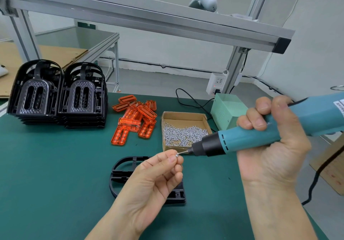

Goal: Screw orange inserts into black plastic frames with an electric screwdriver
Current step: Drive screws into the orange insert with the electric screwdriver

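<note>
Green matting [55, 165] covered the bench, under an aluminium rail. Above it, the left hand [149, 180] pinched a small screw [176, 155] between thumb and forefinger, the other fingers loosely curled. The right hand [270, 143] was wrapped round the screwdriver [251, 137], whose long axis ran nearly level, bit [184, 152] pointing left and touching the screw's head. So the screw sat at the bit's tip, straight along the tool's line, to the right of the left fingertips.

One frame [119, 167] lay flat directly beneath the left hand, partly hidden; whether an insert was seated in it could not be told. Loose inserts [134, 120] lay heaped beyond it, well apart, beside the screw box [183, 116]. Stacked frames [55, 94] stood far left.
</note>
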The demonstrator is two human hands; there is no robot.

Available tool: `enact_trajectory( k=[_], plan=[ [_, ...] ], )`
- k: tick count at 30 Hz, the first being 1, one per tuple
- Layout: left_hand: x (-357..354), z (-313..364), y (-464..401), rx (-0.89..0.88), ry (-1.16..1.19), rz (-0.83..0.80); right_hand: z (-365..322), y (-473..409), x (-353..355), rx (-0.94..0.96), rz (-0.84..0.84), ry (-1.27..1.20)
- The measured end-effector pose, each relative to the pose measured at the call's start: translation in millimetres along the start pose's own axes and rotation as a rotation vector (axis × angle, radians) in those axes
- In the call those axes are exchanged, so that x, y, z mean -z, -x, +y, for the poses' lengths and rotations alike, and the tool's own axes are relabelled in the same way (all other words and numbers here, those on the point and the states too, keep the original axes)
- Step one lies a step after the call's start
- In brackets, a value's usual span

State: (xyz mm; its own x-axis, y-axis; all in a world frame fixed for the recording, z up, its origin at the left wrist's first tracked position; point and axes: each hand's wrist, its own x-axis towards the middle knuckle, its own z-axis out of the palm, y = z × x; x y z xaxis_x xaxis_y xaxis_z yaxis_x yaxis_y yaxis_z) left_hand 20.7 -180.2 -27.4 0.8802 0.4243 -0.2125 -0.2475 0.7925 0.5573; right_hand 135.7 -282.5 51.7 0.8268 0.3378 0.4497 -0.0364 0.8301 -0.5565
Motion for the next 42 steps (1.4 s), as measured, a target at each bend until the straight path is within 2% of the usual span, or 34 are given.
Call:
enact_trajectory(
  k=[11,20,27,42],
  plan=[
    [-1,-1,0,-0.028,-0.024,0.010,0,1,0,-0.002,-0.010,0.006],
    [-1,-3,0,-0.215,-0.256,0.064,4,0,3,0.012,-0.030,0.033],
    [1,-6,-3,-0.179,-0.256,0.101,11,4,11,0.023,0.030,0.012],
    [9,14,-1,-0.243,-0.496,-0.023,15,1,27,-0.167,-0.015,-0.119]
  ],
)
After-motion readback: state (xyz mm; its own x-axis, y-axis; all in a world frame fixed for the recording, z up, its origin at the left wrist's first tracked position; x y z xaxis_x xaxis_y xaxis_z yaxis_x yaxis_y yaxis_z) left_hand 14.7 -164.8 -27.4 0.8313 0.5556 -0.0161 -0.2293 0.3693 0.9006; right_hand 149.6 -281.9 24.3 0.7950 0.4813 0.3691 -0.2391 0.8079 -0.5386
